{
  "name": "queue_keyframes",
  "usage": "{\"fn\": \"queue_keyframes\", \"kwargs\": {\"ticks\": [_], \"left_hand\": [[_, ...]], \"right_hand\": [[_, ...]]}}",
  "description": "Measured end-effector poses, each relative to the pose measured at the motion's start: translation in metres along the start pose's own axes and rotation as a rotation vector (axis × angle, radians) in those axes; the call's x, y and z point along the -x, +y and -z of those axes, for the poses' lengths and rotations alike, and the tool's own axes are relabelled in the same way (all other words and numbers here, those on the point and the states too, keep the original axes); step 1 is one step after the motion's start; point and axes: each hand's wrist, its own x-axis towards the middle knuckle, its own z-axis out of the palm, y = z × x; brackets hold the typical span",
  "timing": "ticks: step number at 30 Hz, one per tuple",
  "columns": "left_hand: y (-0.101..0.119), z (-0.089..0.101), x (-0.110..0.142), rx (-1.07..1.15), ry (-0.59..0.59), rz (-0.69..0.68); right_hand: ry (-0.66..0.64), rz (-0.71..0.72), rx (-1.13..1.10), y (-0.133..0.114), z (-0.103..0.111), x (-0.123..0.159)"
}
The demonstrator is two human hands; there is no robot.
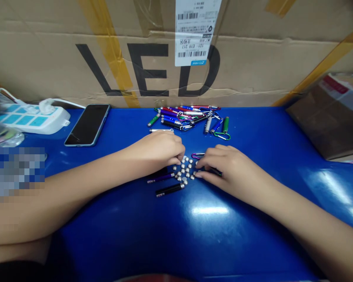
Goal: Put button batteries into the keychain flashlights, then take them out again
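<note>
My left hand [159,150] lies curled on the blue table [208,227], its fingertips pinched at the left edge of a cluster of several small silver button cells [184,170]. My right hand [226,166] rests palm down on the right side of the cluster, fingers closed over a dark keychain flashlight [216,171] with a carabiner [197,155]. Two dark flashlight bodies [169,190] lie just in front of my left hand, one purple and one black. A pile of several coloured keychain flashlights [191,117] sits farther back.
A large cardboard box [164,58] printed with big letters walls off the back. A black phone [88,124] and a white power strip [32,117] lie at the back left. A smaller cardboard box [329,117] stands at the right.
</note>
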Motion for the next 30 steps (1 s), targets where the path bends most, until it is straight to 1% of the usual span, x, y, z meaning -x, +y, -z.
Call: {"fn": "queue_keyframes", "kwargs": {"ticks": [5, 8, 11, 14, 17, 21, 27, 30], "left_hand": [[-0.001, 0.005, 0.002, 0.053, -0.028, -0.071], [-0.003, 0.003, 0.004, 0.055, -0.007, -0.106], [-0.004, -0.001, 0.003, 0.048, 0.040, -0.076], [-0.004, -0.003, 0.000, 0.060, 0.068, -0.059], [-0.003, -0.004, -0.002, 0.068, 0.063, -0.071], [-0.002, -0.004, -0.002, 0.068, 0.058, -0.069], [-0.002, -0.006, -0.003, 0.109, 0.075, -0.041], [0.003, -0.005, -0.005, 0.092, 0.077, -0.003]], "right_hand": [[-0.027, -0.016, -0.022, -0.004, -0.007, -0.001], [-0.024, -0.018, -0.046, -0.004, -0.009, -0.001], [-0.018, -0.017, -0.061, -0.004, -0.010, -0.002], [-0.025, -0.047, -0.056, -0.003, -0.010, -0.002], [-0.031, -0.070, -0.048, -0.002, -0.010, -0.002], [-0.015, -0.059, -0.018, -0.002, -0.008, -0.001], [-0.016, -0.049, -0.013, -0.001, -0.006, -0.002], [-0.007, -0.044, -0.044, 0.001, -0.008, -0.002]]}}
